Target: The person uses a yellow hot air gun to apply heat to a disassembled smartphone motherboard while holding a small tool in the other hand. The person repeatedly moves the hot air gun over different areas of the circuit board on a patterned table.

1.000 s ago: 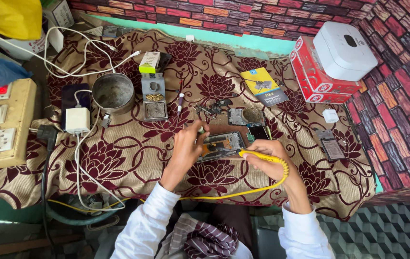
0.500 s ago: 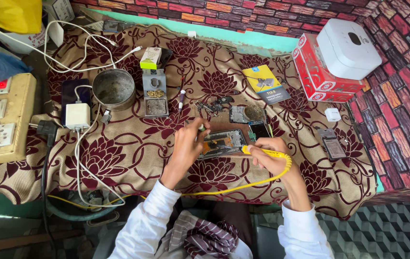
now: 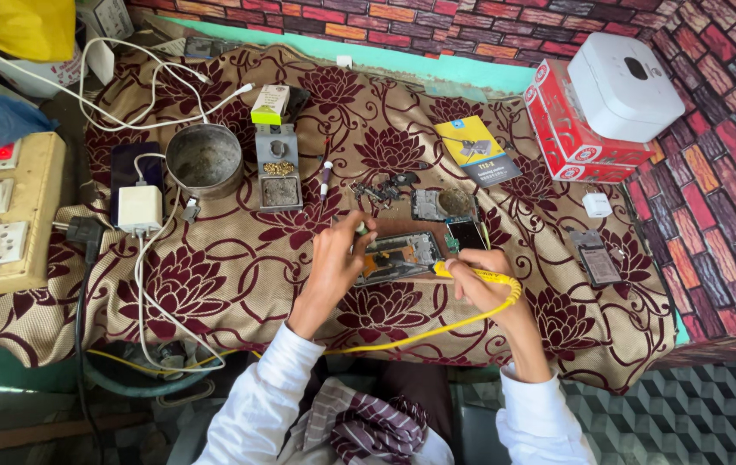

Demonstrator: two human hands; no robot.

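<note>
Head view: left hand (image 3: pixel 333 258) pinches a small tool over an opened phone (image 3: pixel 398 256); right hand (image 3: pixel 481 280) grips a yellow soldering iron (image 3: pixel 471 274) at its edge, amid clutter.

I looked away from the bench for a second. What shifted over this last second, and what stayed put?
Very little. The right hand keeps its grip on the yellow soldering iron, its tip staying at the opened phone. The left hand stays on the phone's left end, holding something small that I cannot make out. The metal bowl, red box and white charger have not moved.
</note>
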